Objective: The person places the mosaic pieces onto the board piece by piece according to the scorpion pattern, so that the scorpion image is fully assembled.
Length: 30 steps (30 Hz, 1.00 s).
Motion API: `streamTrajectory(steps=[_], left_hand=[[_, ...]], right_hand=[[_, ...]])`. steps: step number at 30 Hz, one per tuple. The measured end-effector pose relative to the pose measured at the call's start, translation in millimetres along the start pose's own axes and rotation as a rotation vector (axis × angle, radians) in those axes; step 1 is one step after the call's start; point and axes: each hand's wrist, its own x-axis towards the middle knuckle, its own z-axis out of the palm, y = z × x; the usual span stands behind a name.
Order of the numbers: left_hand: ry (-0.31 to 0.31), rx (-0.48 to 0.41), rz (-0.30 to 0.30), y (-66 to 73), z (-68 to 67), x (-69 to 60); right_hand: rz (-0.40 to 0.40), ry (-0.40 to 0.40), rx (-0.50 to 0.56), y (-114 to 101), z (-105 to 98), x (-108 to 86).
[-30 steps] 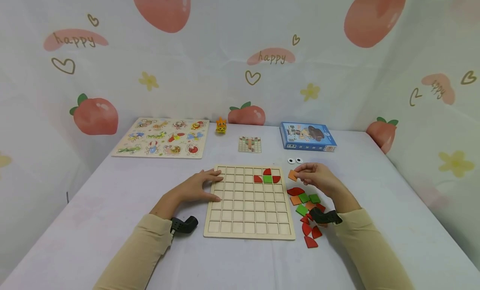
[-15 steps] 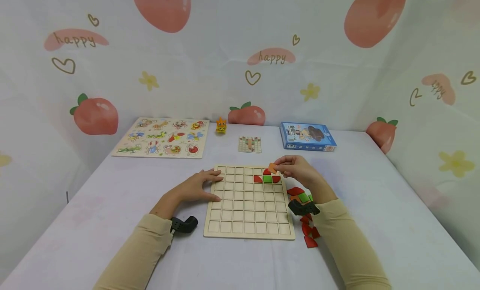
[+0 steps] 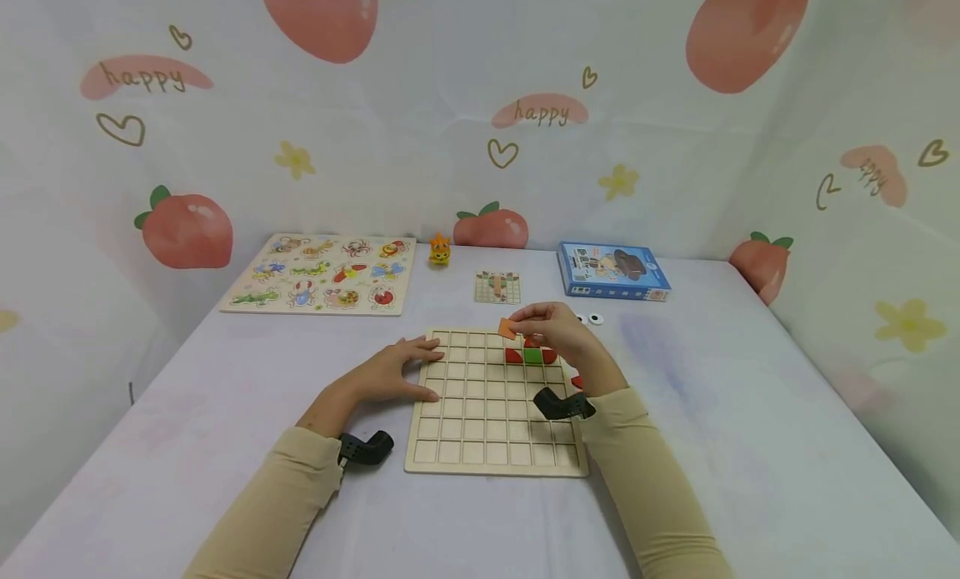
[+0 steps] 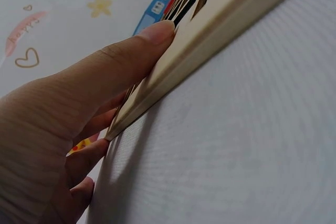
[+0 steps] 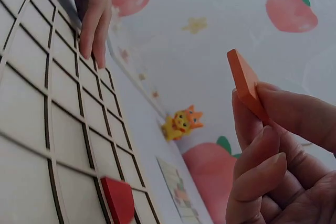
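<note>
The wooden grid board (image 3: 450, 429) lies flat on the table. Three red quarter pieces, one of them a red piece (image 5: 117, 199), surround a green square (image 3: 532, 356) in its upper right cells. My right hand (image 3: 558, 333) pinches an orange square (image 3: 507, 328) between thumb and fingertips, raised over the board's top edge; the right wrist view shows the orange square (image 5: 245, 82) held clear of the grid. My left hand (image 3: 382, 371) rests with spread fingers on the board's left edge; in the left wrist view its thumb (image 4: 157, 32) lies on the rim.
Behind the board lie a small pattern card (image 3: 497, 287), an orange-yellow figurine (image 3: 439, 250), an animal puzzle board (image 3: 322, 275) and a blue box (image 3: 613, 271). Two eye discs, one plainly visible (image 3: 596, 319), are near my right hand. My right forearm mostly hides the loose pieces.
My right hand has carried the orange square leftward from beside the board to above its top edge. My left hand has stayed on the board's left edge.
</note>
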Motion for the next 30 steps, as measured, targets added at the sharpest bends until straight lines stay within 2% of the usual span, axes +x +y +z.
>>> streamTrajectory(steps=[8,17,30], left_hand=[[0.004,-0.007,0.01,-0.4,-0.6,0.0],[0.002,-0.016,0.004,0.7,-0.6,-0.8],[0.004,-0.017,-0.006,1.3,-0.3,-1.4]], right_hand=[[0.022,0.027,-0.058,10,17,15.7],[0.051,0.045,-0.142,27,22,21.7],[-0.046,-0.014,-0.263,27,22,18.2]])
